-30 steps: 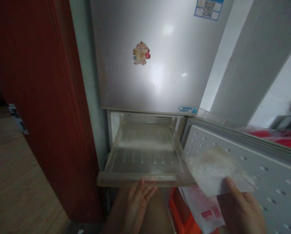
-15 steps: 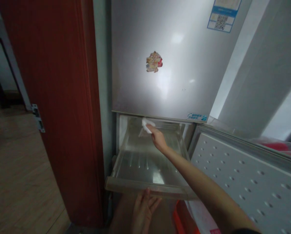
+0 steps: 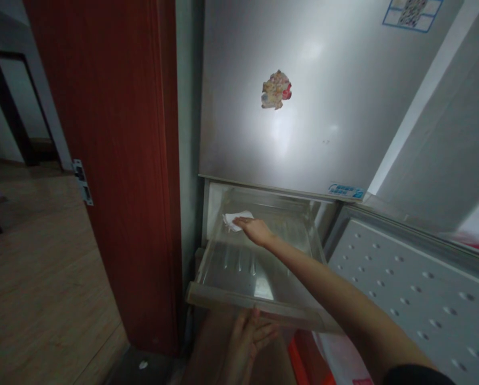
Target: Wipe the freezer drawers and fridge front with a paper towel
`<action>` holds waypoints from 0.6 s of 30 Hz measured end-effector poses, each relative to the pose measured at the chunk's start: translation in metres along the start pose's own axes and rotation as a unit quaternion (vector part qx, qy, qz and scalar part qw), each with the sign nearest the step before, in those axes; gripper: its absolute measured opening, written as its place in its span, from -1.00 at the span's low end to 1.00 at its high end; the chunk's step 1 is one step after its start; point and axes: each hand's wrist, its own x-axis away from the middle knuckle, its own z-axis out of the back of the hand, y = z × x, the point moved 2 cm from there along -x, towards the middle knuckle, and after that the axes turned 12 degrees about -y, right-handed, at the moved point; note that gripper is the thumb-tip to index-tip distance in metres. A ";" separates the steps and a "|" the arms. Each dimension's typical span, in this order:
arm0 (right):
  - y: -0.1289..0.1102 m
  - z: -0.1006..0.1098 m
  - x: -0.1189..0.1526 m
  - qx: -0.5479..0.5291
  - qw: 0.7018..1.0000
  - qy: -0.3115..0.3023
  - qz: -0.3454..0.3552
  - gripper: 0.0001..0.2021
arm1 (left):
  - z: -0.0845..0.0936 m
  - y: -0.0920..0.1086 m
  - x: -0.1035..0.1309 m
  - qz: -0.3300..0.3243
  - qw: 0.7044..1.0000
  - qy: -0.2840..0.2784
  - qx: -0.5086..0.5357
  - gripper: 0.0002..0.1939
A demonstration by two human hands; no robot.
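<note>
A clear plastic drawer (image 3: 227, 294) is pulled partway out of the fridge's lower compartment. Inside it, toward the back left, my right hand (image 3: 255, 230) presses a white wiping cloth (image 3: 233, 220) flat on the drawer's bottom, fingers closed over its right part. Below the drawer's front edge, my left hand (image 3: 249, 337) holds that edge from underneath, palm up, with one fingertip on the front lip and the other fingers spread beneath it.
The fridge's upper door (image 3: 295, 128) is closed above the drawer. Its dimpled lower door (image 3: 411, 289) stands open at right. A reddish wooden door (image 3: 107, 160) stands at left. A red-orange container (image 3: 309, 358) sits low, beneath my right arm.
My right hand has drawn the cloth from the drawer's back toward its left side, and the cloth lies flatter. My left hand stays at the front edge. The camera view has shifted.
</note>
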 end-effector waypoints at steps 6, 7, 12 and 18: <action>0.025 0.026 -0.022 -0.034 0.991 0.021 -0.126 -0.65 | -0.001 0.002 0.002 0.004 1.000 -0.012 -0.009 -0.50; 0.033 0.031 -0.024 -0.039 0.985 0.038 -0.161 -0.63 | -0.002 0.003 0.002 0.003 1.000 -0.013 -0.011 -0.50; 0.050 0.038 -0.030 -0.041 0.959 0.125 -0.249 -0.49 | -0.005 0.004 0.003 -0.006 1.000 -0.003 -0.017 -0.51; 0.010 -0.007 -0.034 0.015 0.993 0.112 -0.030 -0.49 | -0.004 0.004 0.004 -0.003 1.000 -0.011 -0.021 -0.56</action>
